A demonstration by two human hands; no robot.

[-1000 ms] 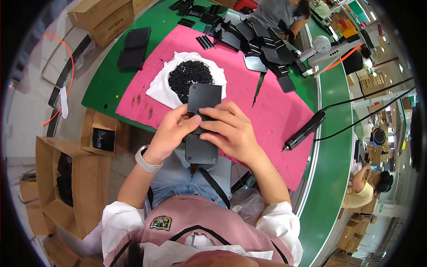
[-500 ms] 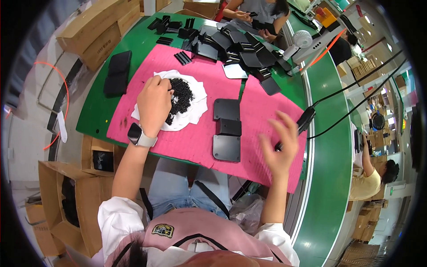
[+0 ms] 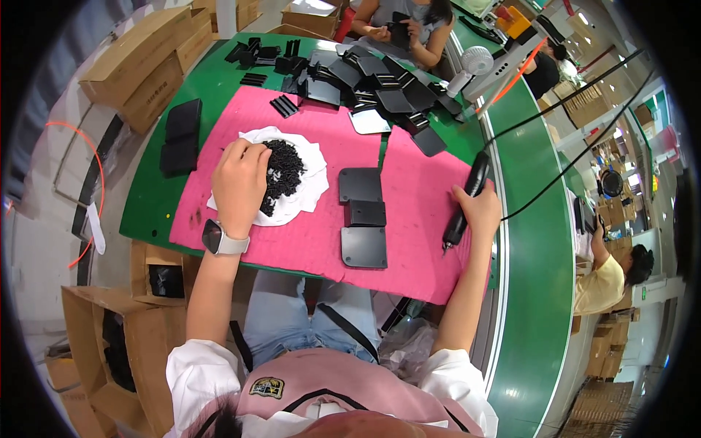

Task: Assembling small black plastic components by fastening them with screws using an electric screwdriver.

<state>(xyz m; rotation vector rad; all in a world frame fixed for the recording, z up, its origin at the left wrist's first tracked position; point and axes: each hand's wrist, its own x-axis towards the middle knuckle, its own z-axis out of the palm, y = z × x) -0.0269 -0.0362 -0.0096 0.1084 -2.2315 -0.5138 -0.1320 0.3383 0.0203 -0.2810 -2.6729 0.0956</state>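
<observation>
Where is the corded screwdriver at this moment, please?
In the head view, the corded screwdriver is at the right side of the pink mat, with the right hand on it, right of the three black panels.

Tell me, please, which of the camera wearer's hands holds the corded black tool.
The right hand, wrapped around the corded tool; the left hand is at the small black parts.

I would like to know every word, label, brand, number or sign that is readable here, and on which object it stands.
None reads clearly enough to quote.
Cardboard box, upper left: side printing, too blurred.
Chest badge: emblem; any lettering too small.
Green sign, far right: too small.
Watch screen: dark, no readable text.
Black plates and handheld tool: no readable marking.
</observation>
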